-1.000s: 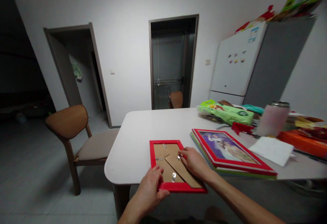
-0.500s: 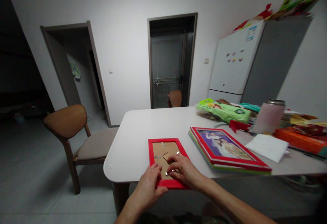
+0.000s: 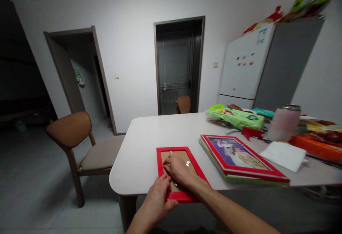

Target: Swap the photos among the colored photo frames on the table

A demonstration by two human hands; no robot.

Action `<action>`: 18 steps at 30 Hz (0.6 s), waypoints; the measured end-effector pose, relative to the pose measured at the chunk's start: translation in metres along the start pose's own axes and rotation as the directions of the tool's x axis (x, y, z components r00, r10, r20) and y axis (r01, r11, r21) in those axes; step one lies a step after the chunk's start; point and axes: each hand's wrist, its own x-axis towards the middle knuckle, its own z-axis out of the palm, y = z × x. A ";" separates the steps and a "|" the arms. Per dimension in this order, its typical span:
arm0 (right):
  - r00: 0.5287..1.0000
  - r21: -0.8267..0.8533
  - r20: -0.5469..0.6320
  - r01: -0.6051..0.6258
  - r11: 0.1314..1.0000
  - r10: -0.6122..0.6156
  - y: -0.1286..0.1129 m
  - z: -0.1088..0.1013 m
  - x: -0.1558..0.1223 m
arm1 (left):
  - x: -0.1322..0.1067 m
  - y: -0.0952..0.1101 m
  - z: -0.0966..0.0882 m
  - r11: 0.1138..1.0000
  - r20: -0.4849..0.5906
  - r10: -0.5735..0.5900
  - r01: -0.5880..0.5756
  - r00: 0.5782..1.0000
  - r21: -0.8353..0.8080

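A red picture frame (image 3: 196, 166) lies face down at the near edge of the white table (image 3: 149, 145), its brown backing board and small metal clips showing. My left hand (image 3: 159, 196) grips the frame's near left corner, thumb on the red rim. My right hand (image 3: 177, 168) lies on the backing board with its fingers curled and pressed at a clip on the left side. A stack of framed pictures (image 3: 240, 157) with red rims lies just to the right.
A wooden chair (image 3: 80, 145) stands left of the table. At the table's right are a green packet (image 3: 235, 117), a pink flask (image 3: 283, 123), a white napkin (image 3: 283, 155) and an orange box (image 3: 317, 146). A fridge (image 3: 256, 68) and two doorways stand behind.
My right hand has moved across the backing board from the right-side clip to the left side. My left hand has kept its hold on the near corner.
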 end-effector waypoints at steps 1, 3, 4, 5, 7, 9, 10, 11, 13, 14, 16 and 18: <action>1.000 -0.010 -0.005 -0.007 1.000 0.007 0.002 0.001 0.001 | 0.000 0.000 0.000 1.000 -0.004 0.000 0.000 1.000 -0.003; 0.999 -0.029 -0.019 -0.029 0.999 0.028 0.008 0.000 0.003 | -0.001 -0.001 0.000 1.000 0.001 -0.016 0.016 1.000 -0.002; 0.999 -0.037 -0.028 -0.044 0.998 0.043 0.011 -0.001 0.004 | -0.001 -0.001 0.001 1.000 0.007 -0.028 0.028 1.000 0.003; 0.997 -0.046 -0.039 -0.062 0.997 0.060 0.015 -0.002 0.006 | -0.001 -0.002 0.001 0.999 0.013 -0.041 0.041 0.999 0.008; 0.993 -0.059 -0.055 -0.104 0.993 0.101 0.023 -0.003 0.011 | -0.002 -0.003 0.002 0.998 0.018 -0.058 0.058 0.998 0.019; 0.988 -0.069 -0.060 -0.147 0.987 0.143 0.030 -0.003 0.017 | -0.001 -0.004 0.002 0.998 0.018 -0.052 0.052 0.998 0.019; 0.984 -0.074 -0.061 -0.169 0.983 0.165 0.033 -0.002 0.020 | -0.001 -0.004 0.002 0.999 0.018 -0.044 0.044 0.999 0.017; 0.980 -0.081 -0.062 -0.191 0.978 0.187 0.036 0.000 0.022 | -0.001 -0.004 0.001 0.999 0.020 -0.036 0.036 0.999 0.014; 0.971 -0.096 -0.070 -0.233 0.968 0.227 0.040 0.003 0.025 | -0.002 -0.003 0.000 0.999 0.022 -0.030 0.030 0.999 0.012; 0.968 -0.102 -0.072 -0.248 0.963 0.242 0.041 0.005 0.025 | -0.002 -0.002 0.000 1.000 0.022 -0.028 0.028 0.999 0.011; 0.964 -0.106 -0.073 -0.262 0.959 0.255 0.042 0.007 0.026 | -0.002 -0.001 -0.001 1.000 0.023 -0.024 0.024 0.999 0.006; 0.966 -0.101 -0.070 -0.256 0.961 0.250 0.041 0.008 0.027 | -0.003 -0.001 -0.001 1.000 0.024 -0.018 0.018 1.000 0.003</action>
